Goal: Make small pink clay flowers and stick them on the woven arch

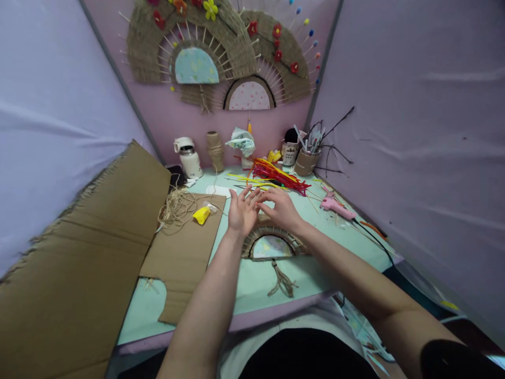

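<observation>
Twine fan (272, 246) flat on table (252, 295) below left hand (241, 215), spread palm-up, and right hand (281, 208), fingers bunched, can't tell if pinched shut on anything; probably light, stiff-ribbed, fragile, best lifted by its woven band (268, 220).

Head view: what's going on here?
A person's open left hand and bent-fingered right hand are close together above a half-round brown twine fan; whether the right pinches anything is too small to tell. Red and yellow fuzzy stems lie beyond the hands, a pink plastic glue gun to the right.
</observation>
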### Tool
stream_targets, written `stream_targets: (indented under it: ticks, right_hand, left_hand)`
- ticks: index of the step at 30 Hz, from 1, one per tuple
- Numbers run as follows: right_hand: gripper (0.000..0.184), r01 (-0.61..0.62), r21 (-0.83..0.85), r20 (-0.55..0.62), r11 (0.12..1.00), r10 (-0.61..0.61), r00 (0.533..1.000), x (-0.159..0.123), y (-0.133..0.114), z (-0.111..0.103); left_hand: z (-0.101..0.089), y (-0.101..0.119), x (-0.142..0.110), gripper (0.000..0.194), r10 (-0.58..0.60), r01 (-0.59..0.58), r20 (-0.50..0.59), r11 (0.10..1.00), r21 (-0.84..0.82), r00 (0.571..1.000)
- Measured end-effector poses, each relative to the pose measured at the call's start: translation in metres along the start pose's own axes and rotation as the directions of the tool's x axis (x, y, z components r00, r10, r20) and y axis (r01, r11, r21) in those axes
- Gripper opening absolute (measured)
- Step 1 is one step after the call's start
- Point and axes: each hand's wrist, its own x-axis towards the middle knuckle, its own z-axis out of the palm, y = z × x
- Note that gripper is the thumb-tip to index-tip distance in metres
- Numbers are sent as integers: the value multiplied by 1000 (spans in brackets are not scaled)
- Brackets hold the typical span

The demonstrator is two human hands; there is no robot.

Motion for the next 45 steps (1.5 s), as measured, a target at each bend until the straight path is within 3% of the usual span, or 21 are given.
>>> stream_targets:
  ticks: [3, 7, 17, 22, 30, 39, 45]
  right_hand:
    - [11, 8, -40, -11, 999, -8, 1000, 10, 5, -15]
    - [14, 64, -118, 139, 991, -48, 989, 19, 7, -29]
    - [11, 65, -159, 213, 985, -30, 977, 15, 3, -29]
    - [11, 49, -119, 167, 992, -29, 986, 13, 6, -31]
    - [12, 97, -210, 183, 973, -58, 981, 11, 0, -32]
    - [7, 116, -237, 204, 965, -68, 977, 10, 4, -26]
    - [3, 138, -245, 204, 960, -88, 975, 9, 2, -28]
  left_hand:
    - [-4, -2, 3, 34, 32, -12, -80, 971, 237, 996]
    - [-6, -4, 4, 34, 20, 8, -66, 920, 392, 998]
    - [-8, -4, 1, 36, -50, 79, -84, 919, 386, 995]
    - [-8, -4, 2, 38, -32, 64, -92, 925, 375, 995]
    - [-5, -3, -1, 38, -35, 71, -100, 917, 393, 994]
    - [-8, -4, 1, 33, -61, 75, -47, 921, 381, 997]
    - [-7, -5, -1, 27, -70, 60, 2, 869, 491, 998]
